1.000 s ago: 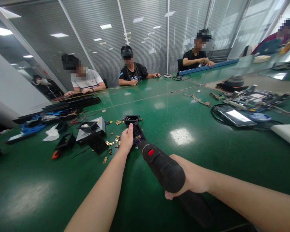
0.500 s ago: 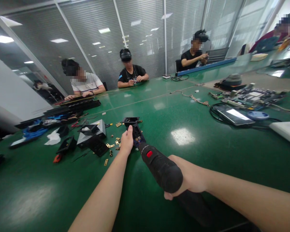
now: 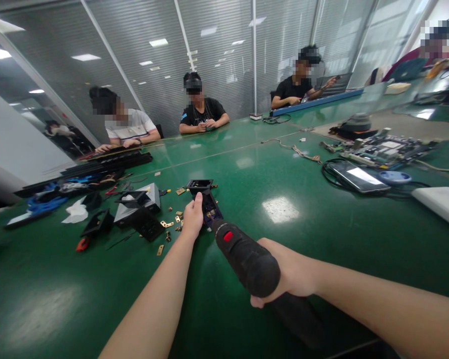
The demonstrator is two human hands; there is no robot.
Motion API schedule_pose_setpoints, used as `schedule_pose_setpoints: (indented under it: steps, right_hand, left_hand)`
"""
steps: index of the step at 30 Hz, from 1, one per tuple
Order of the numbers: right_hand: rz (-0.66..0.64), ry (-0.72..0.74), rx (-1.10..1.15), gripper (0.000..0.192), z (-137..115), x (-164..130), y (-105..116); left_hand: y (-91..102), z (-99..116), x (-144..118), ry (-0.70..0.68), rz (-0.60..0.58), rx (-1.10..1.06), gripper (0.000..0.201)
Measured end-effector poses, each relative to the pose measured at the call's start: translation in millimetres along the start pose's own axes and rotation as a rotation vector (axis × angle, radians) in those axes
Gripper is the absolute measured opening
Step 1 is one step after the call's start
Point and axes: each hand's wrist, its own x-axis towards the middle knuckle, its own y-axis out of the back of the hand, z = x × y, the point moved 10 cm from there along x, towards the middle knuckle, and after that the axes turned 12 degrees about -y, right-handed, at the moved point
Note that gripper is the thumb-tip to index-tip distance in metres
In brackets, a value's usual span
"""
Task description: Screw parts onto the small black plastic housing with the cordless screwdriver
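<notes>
My right hand (image 3: 284,267) is wrapped round the handle of a black cordless drill (image 3: 245,259) with a red switch on top. The drill's front end points into a black plastic housing (image 3: 208,202), where small brass-coloured pieces show; the bit's exact contact is too small to make out. On the housing's left side, my left hand (image 3: 193,215) grips it with the thumb on top. Just left of that hand, several small brass plates (image 3: 167,224) and screws lie scattered on the green table (image 3: 224,309).
Further left are a grey box (image 3: 153,197), black plastic frames (image 3: 97,223), a crumpled white tissue (image 3: 76,212) and blue gloves (image 3: 47,204). On the right lie a phone-like device (image 3: 361,177) with cable and a circuit board (image 3: 389,148). Several people sit across the table.
The view has shifted slightly. Both hands keep their hold on the housing and the drill, with the drill's front still at the housing. A co-worker at the far right has stretched out an arm.
</notes>
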Motion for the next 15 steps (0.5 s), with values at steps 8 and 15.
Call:
schedule_pose_setpoints:
  steps: [8,15]
  right_hand:
    - [0.019,-0.019,0.003,0.039,5.7,2.5,2.3]
    - [-0.009,-0.008,0.028,0.04,5.7,2.3,1.4]
  left_hand:
    - [-1.0,2.0,0.1,-0.002,-0.009,0.023,0.094]
    - [0.9,5.2,-2.5,0.004,-0.016,0.067,0.095]
